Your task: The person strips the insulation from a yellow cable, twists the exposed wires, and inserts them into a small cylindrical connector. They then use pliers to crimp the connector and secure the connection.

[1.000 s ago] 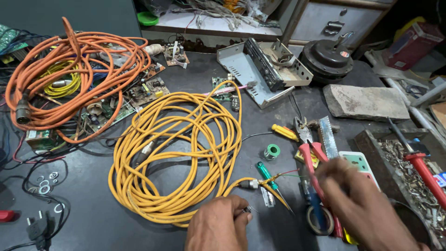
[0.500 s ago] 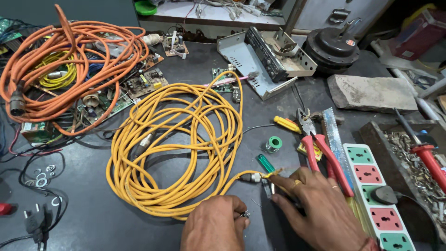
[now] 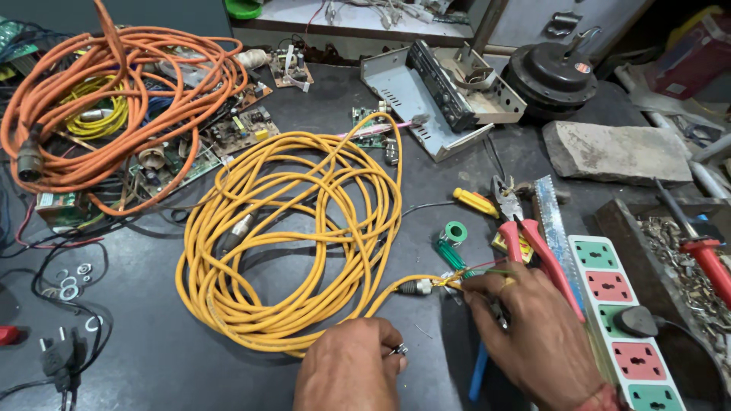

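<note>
Down on the dark workbench point(image 3: 152, 358) sits a big loose coil of yellow cable point(image 3: 289, 228), looped several times over, its free end running toward me with a grey metal connector point(image 3: 417, 287) and a few thin bare wires point(image 3: 476, 272) sticking out. I've got my right hand point(image 3: 533, 335) pinched shut on those wires just past the connector, fingertips tight together. My left hand point(image 3: 346, 369) is curled closed around a small metal part point(image 3: 397, 350) just beside the coil's near edge; can't tell what it is. Red-handled pliers point(image 3: 525, 236), a green-handled screwdriver point(image 3: 451, 257) and a power strip point(image 3: 624, 320) lie near my right hand.
</note>
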